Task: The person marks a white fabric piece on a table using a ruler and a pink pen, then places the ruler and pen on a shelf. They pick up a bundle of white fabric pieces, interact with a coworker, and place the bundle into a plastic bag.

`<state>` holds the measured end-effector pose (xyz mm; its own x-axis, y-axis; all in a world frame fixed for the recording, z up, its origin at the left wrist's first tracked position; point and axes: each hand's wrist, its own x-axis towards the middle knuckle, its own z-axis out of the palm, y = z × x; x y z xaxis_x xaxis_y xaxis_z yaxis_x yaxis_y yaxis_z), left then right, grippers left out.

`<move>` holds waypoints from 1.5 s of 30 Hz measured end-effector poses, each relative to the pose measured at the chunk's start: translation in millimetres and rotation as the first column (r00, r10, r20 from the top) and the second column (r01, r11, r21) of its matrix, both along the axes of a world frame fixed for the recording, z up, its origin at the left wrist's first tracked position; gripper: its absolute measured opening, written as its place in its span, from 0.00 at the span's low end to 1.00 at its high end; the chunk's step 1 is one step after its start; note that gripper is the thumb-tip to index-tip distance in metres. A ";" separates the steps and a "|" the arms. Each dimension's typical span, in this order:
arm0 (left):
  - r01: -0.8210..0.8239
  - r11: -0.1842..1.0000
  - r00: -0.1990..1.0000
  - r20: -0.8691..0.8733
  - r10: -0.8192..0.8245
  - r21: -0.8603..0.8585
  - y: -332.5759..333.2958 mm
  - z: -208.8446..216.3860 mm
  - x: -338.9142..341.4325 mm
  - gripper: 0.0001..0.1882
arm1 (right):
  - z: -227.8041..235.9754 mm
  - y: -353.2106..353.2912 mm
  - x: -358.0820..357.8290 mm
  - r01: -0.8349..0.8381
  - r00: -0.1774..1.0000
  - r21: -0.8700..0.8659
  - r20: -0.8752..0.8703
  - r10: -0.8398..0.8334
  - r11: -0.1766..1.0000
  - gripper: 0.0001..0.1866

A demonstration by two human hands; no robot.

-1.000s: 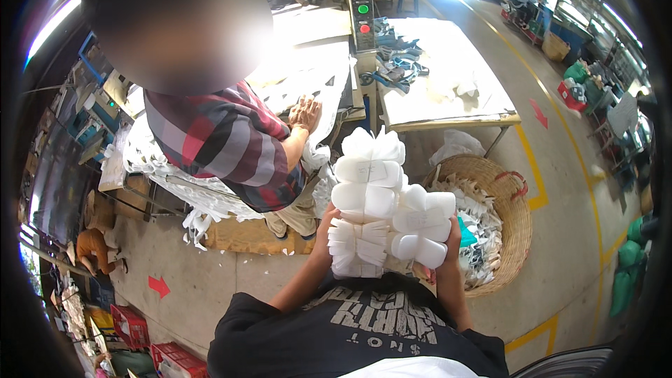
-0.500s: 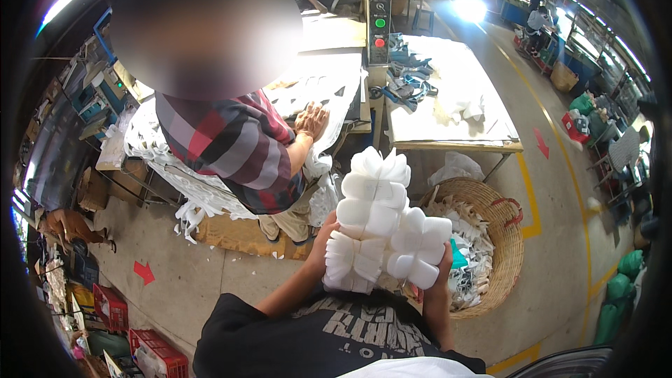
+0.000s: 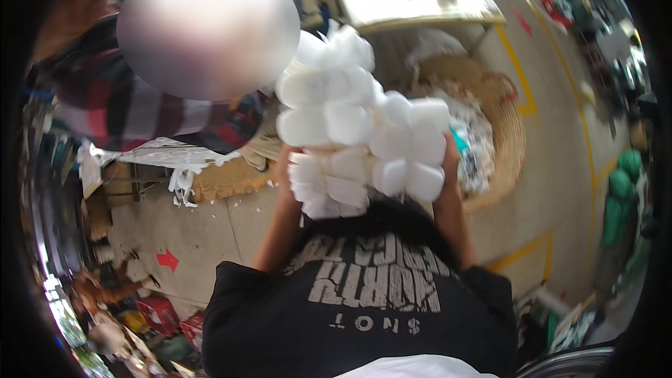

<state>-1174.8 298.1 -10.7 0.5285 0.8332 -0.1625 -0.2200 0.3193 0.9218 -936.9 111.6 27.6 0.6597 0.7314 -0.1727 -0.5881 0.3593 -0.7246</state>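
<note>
A cluster of white foam-like pad bundles [image 3: 329,124], each pinched in at the middle as if tied, is held up before my chest. My left hand [image 3: 288,162] grips its left side near the lower bundle, fingers mostly hidden behind the pads. On the other side, my right hand [image 3: 450,157] presses against the right-hand bundle [image 3: 411,141]; its fingers are largely covered too. The pads are stacked several bundles high on the left, with a shorter group on the right. What supports them underneath is out of sight.
A wicker basket [image 3: 514,150] of white scraps stands beyond my right hand. A person in a plaid shirt [image 3: 164,119] is close at the far left. Behind the bundles is a white-topped table [image 3: 462,7]. Yellow floor lines [image 3: 514,63] run along the right.
The view has tilted downward and blurred a little. The bundles, still between both hands, appear higher and further left. The other person has come closer, and their hand no longer shows on the work surface.
</note>
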 end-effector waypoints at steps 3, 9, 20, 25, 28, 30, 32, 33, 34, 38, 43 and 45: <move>0.026 0.978 0.994 0.101 -0.048 0.208 -1.3 -11.6 -9.4 0.19 | 10.1 1.1 -5.9 0.016 1.000 0.025 -0.026 -0.016 1.000 0.24; 0.025 0.973 0.984 0.168 -0.065 0.229 2.5 -2.9 -5.7 0.22 | 36.2 8.9 -12.8 0.029 0.998 0.049 0.050 -0.031 0.998 0.27; 0.042 0.984 0.983 0.169 -0.072 0.175 4.8 -4.9 -6.3 0.23 | 30.7 6.1 -6.7 0.008 0.980 0.071 0.198 -0.022 0.997 0.34; 0.046 0.990 0.984 0.166 -0.067 0.130 6.3 -5.3 -6.0 0.23 | 29.8 6.6 -9.4 -0.015 0.957 0.146 0.287 -0.027 0.989 0.37; 0.050 0.994 0.983 0.174 -0.065 0.093 7.8 -5.2 -4.0 0.23 | 29.6 5.4 -9.6 -0.026 0.931 0.130 0.364 -0.023 0.991 0.40; 0.059 0.996 0.982 0.177 -0.069 0.061 9.0 -5.0 -2.2 0.23 | 29.1 3.7 -8.1 -0.033 0.910 0.089 0.414 -0.007 0.996 0.42; 0.064 0.998 0.980 0.188 -0.067 0.024 10.7 -5.0 -0.1 0.24 | 28.1 2.7 -5.9 -0.041 0.903 0.083 0.429 0.002 0.996 0.44; 0.069 0.998 0.980 0.185 -0.070 0.009 11.7 -5.1 0.5 0.24 | 27.5 2.3 -5.4 -0.042 0.901 0.090 0.433 -0.001 0.995 0.44; 0.070 0.997 0.980 0.188 -0.068 -0.008 13.0 -5.4 1.4 0.24 | 27.0 2.6 -4.9 -0.045 0.900 0.104 0.435 -0.004 0.994 0.43; 0.078 0.993 0.977 0.203 -0.058 -0.093 17.1 -8.7 4.9 0.24 | 30.0 0.2 -1.0 -0.106 0.884 0.058 0.463 0.068 0.993 0.43; 0.078 0.976 0.975 0.219 -0.032 -0.204 20.0 -14.7 9.7 0.25 | 35.0 4.5 -2.8 -0.033 0.947 0.058 0.320 0.013 0.998 0.37; 0.076 0.963 0.975 0.222 -0.016 -0.260 20.8 -16.4 12.5 0.25 | 35.0 4.9 -5.1 0.003 0.963 0.048 0.271 -0.016 0.999 0.35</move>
<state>-1162.3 318.9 -27.2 0.6123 0.7494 -0.2521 -0.3835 0.5603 0.7341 -941.9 116.4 62.6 0.6842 0.7277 0.0474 -0.3684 0.4009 -0.8388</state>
